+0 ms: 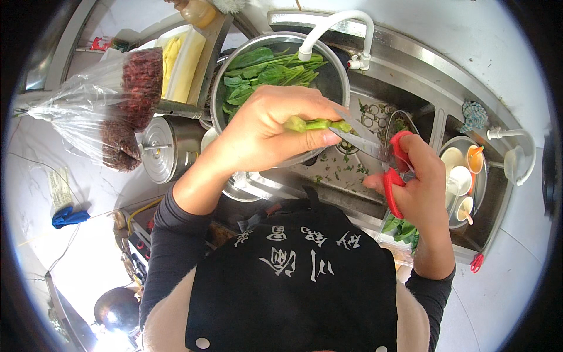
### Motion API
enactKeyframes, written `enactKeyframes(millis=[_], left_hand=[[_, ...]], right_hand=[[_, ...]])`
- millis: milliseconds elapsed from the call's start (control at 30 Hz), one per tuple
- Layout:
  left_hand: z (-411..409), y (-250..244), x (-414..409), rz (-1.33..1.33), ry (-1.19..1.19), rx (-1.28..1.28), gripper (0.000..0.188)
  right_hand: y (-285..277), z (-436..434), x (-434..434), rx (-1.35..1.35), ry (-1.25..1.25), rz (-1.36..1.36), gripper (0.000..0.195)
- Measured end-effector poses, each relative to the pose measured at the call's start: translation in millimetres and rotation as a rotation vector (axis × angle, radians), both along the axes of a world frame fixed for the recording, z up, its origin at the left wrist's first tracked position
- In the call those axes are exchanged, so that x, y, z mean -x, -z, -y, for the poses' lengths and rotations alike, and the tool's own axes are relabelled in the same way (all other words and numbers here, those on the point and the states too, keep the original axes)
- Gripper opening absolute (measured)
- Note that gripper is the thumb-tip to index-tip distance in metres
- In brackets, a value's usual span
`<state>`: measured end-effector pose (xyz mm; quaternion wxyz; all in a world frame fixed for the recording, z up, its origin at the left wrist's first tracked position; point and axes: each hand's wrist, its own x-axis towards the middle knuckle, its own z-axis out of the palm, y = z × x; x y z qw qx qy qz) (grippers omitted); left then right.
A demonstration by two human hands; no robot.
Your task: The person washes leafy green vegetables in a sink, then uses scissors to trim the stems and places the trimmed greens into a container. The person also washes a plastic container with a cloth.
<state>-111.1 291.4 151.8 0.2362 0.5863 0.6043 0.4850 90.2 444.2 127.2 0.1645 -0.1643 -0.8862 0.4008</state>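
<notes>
In my left hand (272,132) are a few pale green vegetable stalks (317,125), pinched between thumb and fingers. My right hand (418,180) holds red-handled scissors (358,140) by their loops. The scissor blades are spread, with the stalk ends between or right against them. Below my left hand stands a round metal basin (281,37) holding leafy greens (259,70) with long stems. To its right, green scraps (347,176) lie scattered over the floor of the steel sink (308,171).
A white faucet (338,17) arches over the basin. The right sink compartment has a metal bowl (481,189) with cups. Clear bags of dark red contents (141,83) hang at left beside a lidded metal pot (159,149). A clear container of leaves (402,231) is near my right forearm.
</notes>
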Motion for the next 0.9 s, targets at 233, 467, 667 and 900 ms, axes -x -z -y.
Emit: enactKeyframes(millis=[233, 467, 667, 900], left_hand=[[-1.2, 2.8, -7.2, 0.230, 0.022, 0.088, 0.020], [-4.3, 1.1, -9.3, 0.250, 0.043, 0.314, 0.020], [-18.9, 31.8, -3.9, 0.285, 0.008, 0.552, 0.022], [-30.0, 187.9, 46.0, 0.252, -0.059, 1.057, 0.033]], right_hand=[[-2.7, 0.8, -5.5, 0.140, 0.010, 0.069, 0.057], [9.0, -2.5, -14.6, -0.039, 0.006, 0.070, 0.054], [45.6, 2.5, -27.6, 0.146, 0.168, 0.237, 0.055], [197.1, -128.2, -15.1, -0.285, 0.424, 0.482, 0.043]])
